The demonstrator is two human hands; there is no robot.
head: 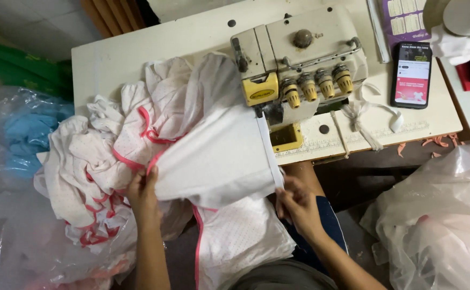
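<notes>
A white dotted fabric piece [219, 156] with pink trim is stretched taut from the cream overlock sewing machine [299, 59] toward me. My left hand [142, 194] grips its left edge by the pink binding. My right hand [298, 203] pinches its right edge, just below the machine's needle area [267, 115]. More of the same fabric hangs down over my lap [240, 241].
A heap of white garments with pink trim [111, 156] lies on the table's left part. A smartphone [411, 74] with a lit screen and white ribbon strips [361, 121] lie to the right of the machine. Clear plastic bags [433, 225] stand on both sides.
</notes>
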